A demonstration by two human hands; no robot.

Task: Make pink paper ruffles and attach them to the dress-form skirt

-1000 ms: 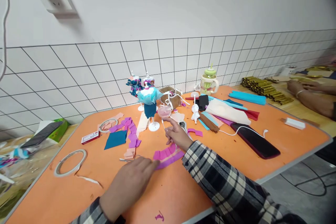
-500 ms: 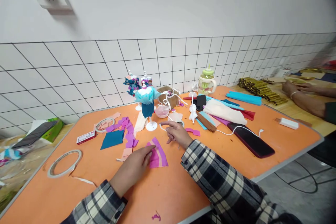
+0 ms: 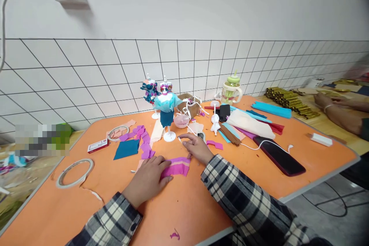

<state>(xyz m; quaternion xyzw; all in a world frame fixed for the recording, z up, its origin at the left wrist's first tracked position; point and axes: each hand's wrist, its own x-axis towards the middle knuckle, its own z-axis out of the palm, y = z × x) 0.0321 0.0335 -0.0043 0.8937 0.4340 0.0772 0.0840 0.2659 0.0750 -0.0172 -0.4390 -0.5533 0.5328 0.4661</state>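
My left hand (image 3: 148, 180) lies on the orange table, fingers spread and thumb apart, pressing on a purple crepe-paper piece (image 3: 178, 168) with a pale pink stripe. My right hand (image 3: 197, 148) hovers by the paper's upper right corner, thumb and index finger pinched; a small white bit shows at the fingertips, too small to name. Beyond my hands stands a small dress-form stand (image 3: 169, 135) wearing a light-blue ruffled top and dark-blue skirt. Scraps of purple paper (image 3: 146, 138) and a dark-blue paper square (image 3: 127, 149) lie left of it.
Tape rolls (image 3: 75, 173) and a small red-and-white box (image 3: 98, 146) are on the left. To the right are a phone (image 3: 279, 155) with a white cable, folded crepe paper (image 3: 250, 123) and a green-lidded cup (image 3: 231, 90). Another person's hands (image 3: 328, 103) work at a neighbouring table.
The purple paper has turned from upright to lying sideways. My left hand has flattened onto it. My right hand keeps its pinch, close to the paper's corner. The view has shifted slightly.
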